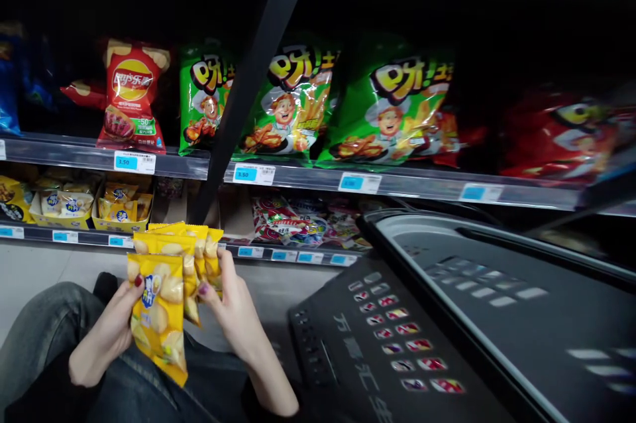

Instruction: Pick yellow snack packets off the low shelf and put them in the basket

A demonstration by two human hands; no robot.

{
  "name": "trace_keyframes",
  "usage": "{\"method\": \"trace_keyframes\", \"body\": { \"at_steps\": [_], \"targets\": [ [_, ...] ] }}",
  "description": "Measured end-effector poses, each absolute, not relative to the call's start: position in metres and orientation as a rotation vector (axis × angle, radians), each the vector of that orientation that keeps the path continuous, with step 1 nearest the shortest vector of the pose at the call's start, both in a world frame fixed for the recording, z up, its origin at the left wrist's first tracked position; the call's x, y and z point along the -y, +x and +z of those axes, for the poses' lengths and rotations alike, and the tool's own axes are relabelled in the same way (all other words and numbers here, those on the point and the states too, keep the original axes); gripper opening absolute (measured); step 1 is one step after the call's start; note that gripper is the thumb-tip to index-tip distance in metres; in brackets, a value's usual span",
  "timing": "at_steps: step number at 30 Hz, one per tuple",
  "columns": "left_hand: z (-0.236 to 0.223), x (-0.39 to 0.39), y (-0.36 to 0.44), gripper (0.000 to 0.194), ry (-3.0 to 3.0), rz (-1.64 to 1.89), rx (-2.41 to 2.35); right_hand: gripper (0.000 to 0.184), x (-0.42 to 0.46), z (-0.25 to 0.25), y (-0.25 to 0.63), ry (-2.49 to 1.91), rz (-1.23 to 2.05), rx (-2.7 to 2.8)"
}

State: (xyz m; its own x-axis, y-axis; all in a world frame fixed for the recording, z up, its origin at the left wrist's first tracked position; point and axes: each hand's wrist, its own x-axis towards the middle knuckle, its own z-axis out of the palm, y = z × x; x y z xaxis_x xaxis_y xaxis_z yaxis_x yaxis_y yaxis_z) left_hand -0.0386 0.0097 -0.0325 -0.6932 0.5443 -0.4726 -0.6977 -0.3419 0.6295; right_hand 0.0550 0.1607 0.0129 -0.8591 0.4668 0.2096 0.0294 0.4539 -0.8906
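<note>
Several small yellow snack packets point(159, 317) are fanned out in front of my knees, held between both hands. My left hand point(106, 330) is closed on the front packet, its thumb pressed over the left edge. On the other side my right hand point(231, 303) pinches the packets behind, with thumb in front and fingers at the back. The packets overlap, so their exact number is hidden. Just beyond them, on the low shelf, sits an open box of similar yellow packets point(122, 207).
A dark grey shopping basket point(338, 343) stands tilted at my right, with colourful packages showing through its slots. The shelf above carries a red chip bag point(133, 95) and green snack bags point(293, 101). A dark strap point(253, 71) hangs across the view.
</note>
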Motion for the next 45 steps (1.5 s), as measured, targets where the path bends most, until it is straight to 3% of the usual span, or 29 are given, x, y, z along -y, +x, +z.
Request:
{"method": "trace_keyframes", "body": {
  "at_steps": [3,6,10,16,19,24,30,45],
  "targets": [
    [-0.035,-0.012,-0.035,0.013,-0.157,2.003,-1.173,0.04,-0.161,0.013,0.054,-0.439,1.446,2.316],
    [-0.038,-0.01,-0.034,0.032,0.178,1.91,-1.277,0.03,-0.162,0.01,0.051,-0.434,1.57,2.279],
    [-0.041,-0.005,-0.039,0.051,0.621,1.728,-1.67,0.041,-0.163,0.0,0.046,-0.398,1.715,2.234],
    [-0.041,0.0,-0.046,0.047,1.005,1.315,-2.087,0.049,-0.165,-0.016,0.041,-0.463,1.71,2.272],
    [-0.038,-0.002,-0.048,0.047,1.022,1.375,-2.171,0.049,-0.164,-0.029,0.036,-0.411,1.831,2.143],
    [-0.03,0.002,-0.059,0.044,0.79,1.69,-1.781,0.054,-0.16,-0.045,0.029,-0.228,2.032,1.912],
    [-0.034,0.011,-0.069,0.035,0.44,1.79,-1.27,0.066,-0.158,-0.037,0.036,-0.102,1.867,2.078],
    [-0.051,0.002,-0.056,0.033,0.128,1.935,-0.974,0.054,-0.158,0.0,0.049,-0.18,1.602,2.386]
  ]
}}
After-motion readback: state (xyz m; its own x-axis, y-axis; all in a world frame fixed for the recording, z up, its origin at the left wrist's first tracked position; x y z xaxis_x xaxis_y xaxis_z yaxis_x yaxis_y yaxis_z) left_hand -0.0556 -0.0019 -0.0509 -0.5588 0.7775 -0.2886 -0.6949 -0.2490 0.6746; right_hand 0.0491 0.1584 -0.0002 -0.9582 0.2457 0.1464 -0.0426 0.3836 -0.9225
